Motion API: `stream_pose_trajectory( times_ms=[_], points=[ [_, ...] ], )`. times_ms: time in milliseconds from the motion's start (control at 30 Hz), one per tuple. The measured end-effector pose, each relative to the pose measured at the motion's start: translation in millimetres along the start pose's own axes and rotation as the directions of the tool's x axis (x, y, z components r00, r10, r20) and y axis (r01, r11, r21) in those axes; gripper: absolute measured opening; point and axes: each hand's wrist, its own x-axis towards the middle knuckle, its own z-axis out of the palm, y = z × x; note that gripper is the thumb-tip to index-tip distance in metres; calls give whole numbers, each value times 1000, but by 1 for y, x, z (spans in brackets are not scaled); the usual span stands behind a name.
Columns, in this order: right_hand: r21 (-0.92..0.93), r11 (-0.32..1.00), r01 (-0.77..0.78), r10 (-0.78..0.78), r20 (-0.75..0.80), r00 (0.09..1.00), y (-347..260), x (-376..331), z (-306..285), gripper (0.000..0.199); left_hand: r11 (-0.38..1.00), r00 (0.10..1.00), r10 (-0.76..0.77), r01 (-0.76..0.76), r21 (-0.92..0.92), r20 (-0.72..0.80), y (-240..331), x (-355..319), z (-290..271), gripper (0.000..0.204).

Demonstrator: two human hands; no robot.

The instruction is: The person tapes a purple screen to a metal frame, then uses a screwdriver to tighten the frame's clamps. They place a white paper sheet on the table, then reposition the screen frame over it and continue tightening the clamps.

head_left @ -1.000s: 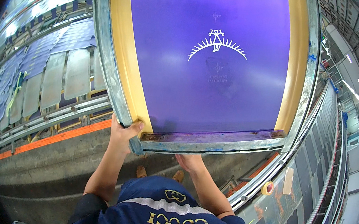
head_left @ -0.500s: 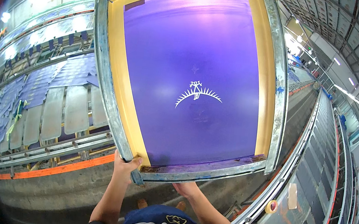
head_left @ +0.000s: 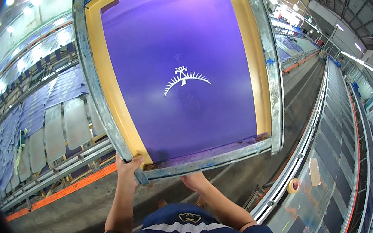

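Observation:
A large screen-printing frame [head_left: 211, 164] is raised in front of me, tilted with its far end to the left. Its metal bars surround a purple mesh [head_left: 172, 119] bordered in yellow, with a pale spiked arc and a small figure at the middle. My left hand [head_left: 128, 169] grips the near left corner, thumb on top. Beneath the near bar, my right hand [head_left: 194, 181] supports the frame; most of its fingers are hidden under it.
To the left, a long rack [head_left: 63, 115] carries grey plates and many purple cloth pieces, with an orange rail [head_left: 63, 192] below. A long printing table [head_left: 326, 157] with dark panels runs along the right, bearing a tape roll [head_left: 294, 185] and a tan strip [head_left: 314, 172].
The frame has shifted left and slightly up in the picture and tilted a little more. The surroundings have turned in view too. Both hands keep their hold.

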Motion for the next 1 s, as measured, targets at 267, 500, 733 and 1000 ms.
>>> stream_pose_trajectory(
  times_ms=[267,500,733,1000],
  points=[
    [971,-214,103,520,24,854,-37,8,-30,13,994,989,88,-94,-50,-117,-8,-3,14,62],
    [983,-159,93,531,6,847,-38,-4,-40,17,839,874,485,-472,-269,-23,9,17,38,62],
    [946,-309,94,434,52,899,-34,-7,-40,16,792,871,483,-476,-383,-85,31,10,64,63],
    [946,-323,19,465,142,874,-29,0,-38,16,750,849,524,-498,-435,-69,32,10,67,58]
  ],
)
